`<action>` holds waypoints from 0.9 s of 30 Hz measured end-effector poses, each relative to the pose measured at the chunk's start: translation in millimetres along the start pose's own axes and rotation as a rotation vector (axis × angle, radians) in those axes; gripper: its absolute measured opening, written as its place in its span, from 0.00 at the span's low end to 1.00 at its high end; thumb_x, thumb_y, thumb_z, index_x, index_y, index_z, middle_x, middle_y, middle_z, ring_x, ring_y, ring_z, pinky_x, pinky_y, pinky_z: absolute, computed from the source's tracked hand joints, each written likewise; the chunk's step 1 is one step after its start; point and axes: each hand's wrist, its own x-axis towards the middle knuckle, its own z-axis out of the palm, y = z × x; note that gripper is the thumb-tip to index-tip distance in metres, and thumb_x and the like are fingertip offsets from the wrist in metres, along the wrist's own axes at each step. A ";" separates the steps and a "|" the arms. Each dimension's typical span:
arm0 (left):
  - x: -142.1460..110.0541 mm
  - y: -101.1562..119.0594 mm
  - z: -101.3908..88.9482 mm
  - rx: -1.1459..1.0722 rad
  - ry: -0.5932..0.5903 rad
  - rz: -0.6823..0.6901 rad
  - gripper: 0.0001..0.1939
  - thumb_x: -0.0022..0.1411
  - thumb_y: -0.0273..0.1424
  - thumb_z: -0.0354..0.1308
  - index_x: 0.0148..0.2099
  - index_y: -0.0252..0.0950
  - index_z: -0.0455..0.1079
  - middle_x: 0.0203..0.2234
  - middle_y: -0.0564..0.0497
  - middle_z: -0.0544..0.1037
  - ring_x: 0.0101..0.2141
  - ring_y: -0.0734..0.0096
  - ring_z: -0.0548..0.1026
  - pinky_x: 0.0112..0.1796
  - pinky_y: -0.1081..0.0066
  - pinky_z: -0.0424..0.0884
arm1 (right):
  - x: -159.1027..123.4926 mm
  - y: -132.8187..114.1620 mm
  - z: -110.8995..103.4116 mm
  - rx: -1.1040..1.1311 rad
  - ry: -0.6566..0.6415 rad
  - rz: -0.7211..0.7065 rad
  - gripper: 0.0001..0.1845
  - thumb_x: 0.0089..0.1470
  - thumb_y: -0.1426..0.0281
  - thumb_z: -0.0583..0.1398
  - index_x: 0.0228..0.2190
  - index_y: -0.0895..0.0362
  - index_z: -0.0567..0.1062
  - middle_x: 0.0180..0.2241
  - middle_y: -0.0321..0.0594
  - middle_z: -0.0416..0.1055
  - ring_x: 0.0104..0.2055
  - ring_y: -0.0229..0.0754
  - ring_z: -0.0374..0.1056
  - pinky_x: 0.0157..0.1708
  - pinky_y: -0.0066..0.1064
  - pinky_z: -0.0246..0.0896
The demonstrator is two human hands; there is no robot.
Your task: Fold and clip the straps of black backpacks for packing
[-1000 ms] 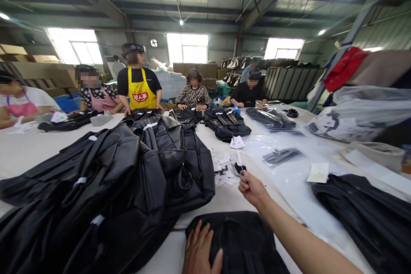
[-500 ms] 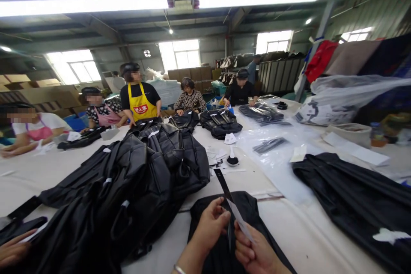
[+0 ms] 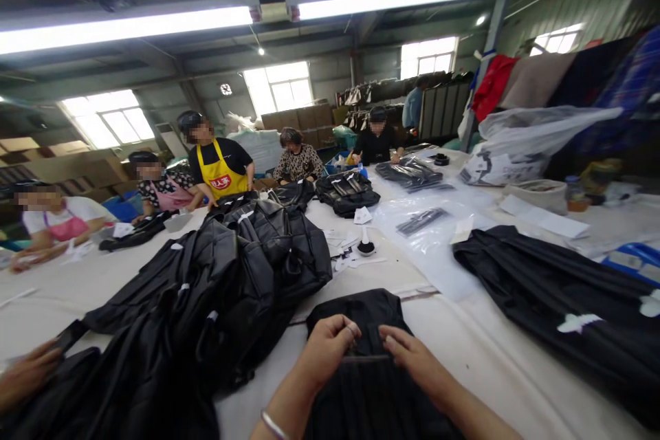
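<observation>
A black bag is laid on the pale table, directly below both hands. The fingertips of the left hand (a silver bangle is worn on that wrist) are bunched above the bag; whether anything is pinched there cannot be told. The right hand is held just beside, its fingers partly curled, its grip unclear. Piled black bags are seen to the left.

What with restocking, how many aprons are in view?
3: one pink apron, far left; a second pink apron, right of it; the yellow apron, further right. Others may be hidden.
</observation>
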 end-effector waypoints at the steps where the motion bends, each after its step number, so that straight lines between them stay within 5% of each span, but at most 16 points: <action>1: -0.4 0.4 3.5 0.059 0.021 0.003 0.13 0.59 0.39 0.56 0.31 0.33 0.73 0.21 0.53 0.72 0.24 0.75 0.66 0.29 0.73 0.61 | -0.5 -11.5 1.4 0.000 0.006 -0.011 0.33 0.52 0.45 0.58 0.52 0.52 0.71 0.56 0.47 0.67 0.55 0.53 0.63 0.48 0.44 0.62; 4: -0.9 -1.2 14.9 0.137 0.104 0.030 0.14 0.60 0.38 0.55 0.30 0.34 0.72 0.20 0.55 0.71 0.24 0.75 0.66 0.28 0.73 0.60 | -5.6 -40.5 13.3 0.058 -0.100 0.011 0.34 0.56 0.43 0.51 0.52 0.53 0.71 0.53 0.49 0.70 0.53 0.54 0.66 0.47 0.47 0.63; 7: -3.3 0.2 23.9 0.064 0.169 0.060 0.16 0.61 0.41 0.54 0.28 0.34 0.70 0.17 0.56 0.68 0.22 0.76 0.64 0.27 0.73 0.60 | -13.7 -52.0 25.5 0.045 -0.290 -0.094 0.37 0.51 0.47 0.60 0.57 0.53 0.66 0.55 0.48 0.69 0.56 0.54 0.63 0.55 0.49 0.57; 12: -10.4 11.2 26.6 -0.470 0.159 -0.115 0.20 0.58 0.47 0.58 0.33 0.33 0.71 0.15 0.59 0.60 0.20 0.77 0.61 0.22 0.75 0.60 | -24.7 -45.5 28.7 -0.160 -0.373 -0.232 0.50 0.41 0.57 0.71 0.62 0.51 0.59 0.64 0.44 0.56 0.66 0.55 0.51 0.65 0.47 0.39; 16: -15.6 16.1 16.3 -0.906 0.079 -0.313 0.21 0.59 0.46 0.58 0.35 0.30 0.71 0.16 0.60 0.56 0.19 0.80 0.62 0.20 0.79 0.59 | -29.8 -40.2 26.0 0.009 -0.393 -0.231 0.49 0.42 0.59 0.70 0.62 0.49 0.57 0.65 0.42 0.54 0.67 0.51 0.47 0.66 0.45 0.34; 23: -24.7 19.1 14.9 -1.405 -0.163 -0.333 0.21 0.63 0.45 0.54 0.37 0.28 0.70 0.19 0.58 0.58 0.21 0.82 0.65 0.19 0.84 0.59 | -31.8 -40.8 41.6 0.343 -0.318 -0.149 0.43 0.37 0.62 0.72 0.56 0.52 0.67 0.46 0.43 0.75 0.50 0.52 0.69 0.53 0.47 0.61; 27: -19.2 4.1 11.8 -1.255 0.076 -0.324 0.12 0.61 0.37 0.59 0.39 0.31 0.70 0.19 0.58 0.61 0.22 0.81 0.68 0.21 0.83 0.64 | -24.0 -32.0 41.7 0.231 -0.157 -0.157 0.34 0.42 0.61 0.68 0.52 0.54 0.70 0.43 0.42 0.76 0.47 0.52 0.71 0.48 0.45 0.65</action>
